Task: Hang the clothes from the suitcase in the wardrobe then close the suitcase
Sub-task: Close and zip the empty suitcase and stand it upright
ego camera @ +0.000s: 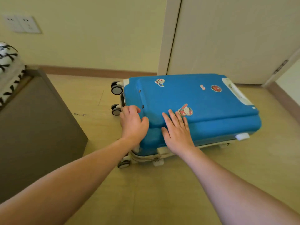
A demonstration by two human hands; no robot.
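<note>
A blue hard-shell suitcase (203,103) with cartoon stickers lies flat on the floor, its lid down on the white lower shell. My left hand (132,122) rests on the lid's near-left corner by the wheels, fingers curled over the edge. Flat on the lid's near edge lies my right hand (177,130), fingers spread, just below a sticker. No clothes are visible. A white latch (242,136) sticks out on the near right side. The wardrobe is not in view.
A grey-brown cabinet (37,127) stands at the left with a black-and-white patterned fabric (8,70) on top. A cream door (227,38) and its frame rise behind the suitcase. Wall sockets (22,24) sit upper left. Wooden floor surrounds the suitcase.
</note>
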